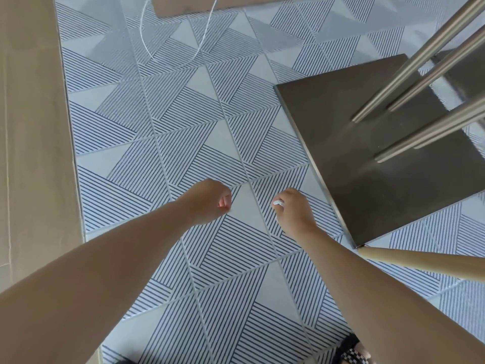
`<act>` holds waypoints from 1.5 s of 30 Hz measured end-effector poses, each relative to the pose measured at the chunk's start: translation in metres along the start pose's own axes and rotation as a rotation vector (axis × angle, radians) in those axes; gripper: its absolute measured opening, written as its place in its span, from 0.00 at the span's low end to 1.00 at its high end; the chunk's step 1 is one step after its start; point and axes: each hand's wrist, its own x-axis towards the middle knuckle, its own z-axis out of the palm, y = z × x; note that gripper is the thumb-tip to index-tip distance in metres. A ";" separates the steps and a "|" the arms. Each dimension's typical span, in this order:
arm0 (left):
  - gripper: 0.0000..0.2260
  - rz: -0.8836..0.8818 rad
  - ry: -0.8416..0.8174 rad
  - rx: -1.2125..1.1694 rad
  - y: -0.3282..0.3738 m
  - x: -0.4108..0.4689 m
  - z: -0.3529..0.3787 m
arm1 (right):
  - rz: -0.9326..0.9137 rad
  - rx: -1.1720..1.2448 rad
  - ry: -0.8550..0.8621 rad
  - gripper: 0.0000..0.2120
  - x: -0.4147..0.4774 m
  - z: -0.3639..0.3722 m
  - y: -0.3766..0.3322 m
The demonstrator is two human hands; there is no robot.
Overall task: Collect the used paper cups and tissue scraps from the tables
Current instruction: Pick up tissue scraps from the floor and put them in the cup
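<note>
1. Over the tiled floor (147,143), head view: right hand (294,214) curled closed, a white scrap (278,203) pinched at its fingertips; beside it stands the metal table base (367,153).
2. Left hand (207,200) loosely fisted; contents cannot be told.
3. Progress: one scrap apparently collected. No cups or tabletops visible, so the remainder cannot be judged.

White scrap (278,203) showing only partly inside right hand (295,214); 4 metal legs (420,74) running off at 2 o'clock; sandalled foot (353,354) cropping at 5 o'clock.
</note>
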 end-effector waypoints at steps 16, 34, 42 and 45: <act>0.04 -0.055 0.283 -0.327 0.178 -0.234 -0.361 | -0.113 0.370 0.176 0.05 -0.143 -0.367 -0.323; 0.03 0.253 0.279 -0.401 0.515 -0.279 -0.567 | 0.136 0.456 0.558 0.08 -0.246 -0.726 -0.317; 0.01 0.317 0.154 -0.295 0.605 -0.205 -0.515 | 0.333 0.353 0.508 0.04 -0.245 -0.781 -0.194; 0.01 0.307 0.146 -0.223 0.616 -0.184 -0.511 | 0.374 0.351 0.380 0.09 -0.238 -0.777 -0.172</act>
